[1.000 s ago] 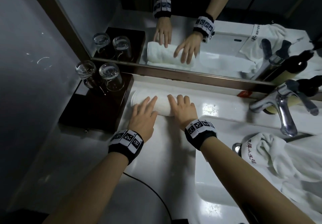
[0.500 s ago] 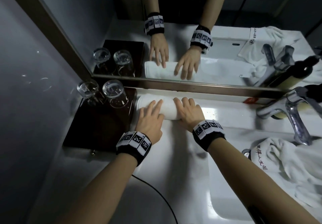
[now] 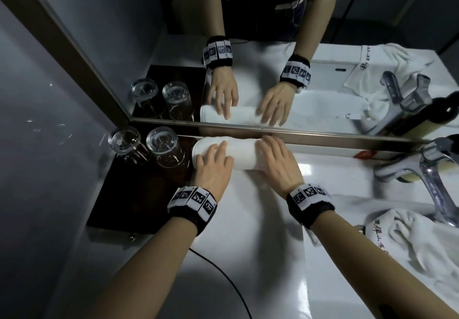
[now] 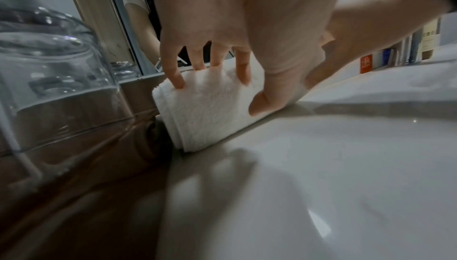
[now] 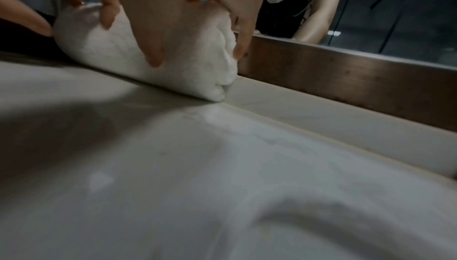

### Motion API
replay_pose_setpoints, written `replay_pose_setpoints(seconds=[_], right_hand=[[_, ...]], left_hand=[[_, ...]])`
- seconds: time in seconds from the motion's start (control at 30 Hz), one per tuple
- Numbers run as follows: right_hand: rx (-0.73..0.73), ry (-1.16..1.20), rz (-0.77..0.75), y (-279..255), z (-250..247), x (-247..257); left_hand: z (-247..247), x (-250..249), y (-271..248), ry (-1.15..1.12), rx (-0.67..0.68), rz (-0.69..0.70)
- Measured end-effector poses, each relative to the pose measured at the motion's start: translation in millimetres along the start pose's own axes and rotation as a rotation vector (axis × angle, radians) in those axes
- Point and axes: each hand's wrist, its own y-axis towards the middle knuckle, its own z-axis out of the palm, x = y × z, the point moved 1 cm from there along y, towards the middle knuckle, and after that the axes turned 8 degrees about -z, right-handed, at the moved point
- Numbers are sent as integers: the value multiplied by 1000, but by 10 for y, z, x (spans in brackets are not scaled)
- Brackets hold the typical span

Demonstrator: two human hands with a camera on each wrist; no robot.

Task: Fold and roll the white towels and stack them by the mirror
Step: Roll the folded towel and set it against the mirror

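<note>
A rolled white towel [image 3: 242, 154] lies on the white counter, against the foot of the mirror frame [image 3: 323, 137]. My left hand [image 3: 213, 161] grips its left end [image 4: 205, 111], fingers over the top and thumb down the front. My right hand [image 3: 274, 157] grips the right end [image 5: 197, 72] the same way, with one finger on the far side by the frame. A second white towel [image 3: 412, 246], crumpled and with dark lettering, lies in the sink at the right.
Two upturned glasses [image 3: 126, 142] [image 3: 162, 146] stand on a dark tray [image 3: 134, 194] just left of the roll. A chrome faucet [image 3: 433, 169] and a dark bottle are at the right. A black cable [image 3: 223, 272] crosses the near counter.
Both hands have pushed the rolled towel away from me, up to the mirror frame and closer to the tray. Their hold on it is unchanged.
</note>
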Motion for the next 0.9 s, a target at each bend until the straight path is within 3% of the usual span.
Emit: replay_pose_setpoints(seconds=[0.13,0.27,0.33,0.47,0.6,0.83,0.9], right_hand=[[9,40,32,-80,74,63],[-99,16,14,14,54,51],[-60,17,3,59,25,51],[2,96,7,100,-3,46],[50,135,60,185,3,27],[50,79,165,270,69,51],[34,47,176,244,61,49]], left_hand=[[-105,-18,144,47,-88,-15],[-62,-31,246,104,-75,-71],[-97,-32,283,114,-82,-84],[-68,28,344,79,44,-105],[-10,116,375,26,28,-79],[17,35,65,15,-171,-12],[64,16,-10,23,-111,-29]])
